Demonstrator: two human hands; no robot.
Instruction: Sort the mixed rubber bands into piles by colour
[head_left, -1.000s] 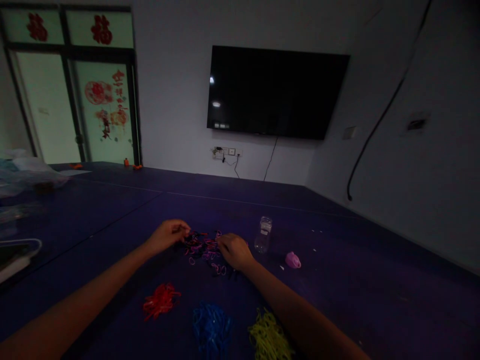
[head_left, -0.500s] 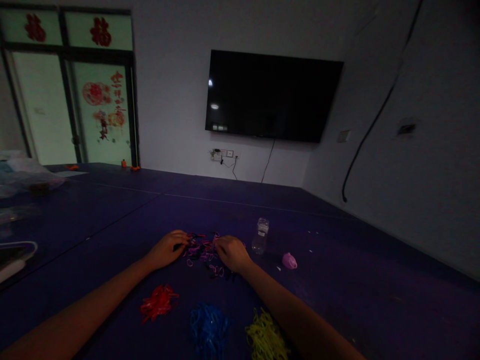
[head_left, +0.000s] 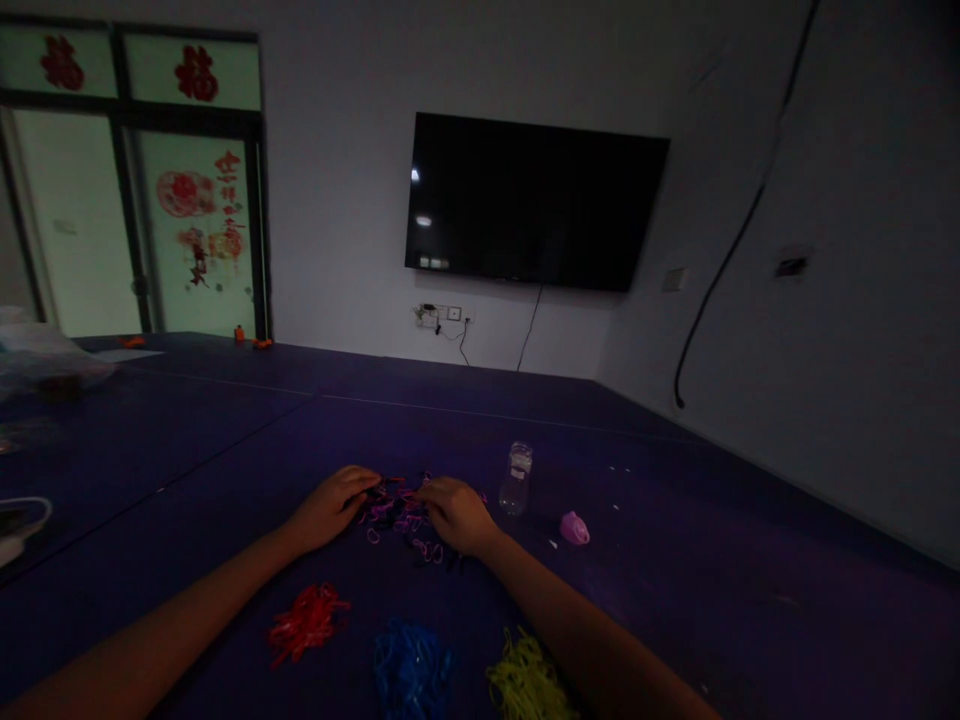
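Note:
A mixed heap of small pink, purple and dark rubber bands lies on the dark purple surface in front of me. My left hand rests at the heap's left edge with its fingers curled into the bands. My right hand lies on the heap's right side, fingers bent down among the bands. Closer to me sit three sorted piles: red bands, blue bands and yellow-green bands.
A small clear bottle stands just right of my right hand, with a pink cap-like object beyond it. A black TV hangs on the far wall. Plastic bags and a white-rimmed item lie at the left.
Both hands have drawn closer together over the mixed heap, the left hand lowering onto it. The view has shifted slightly.

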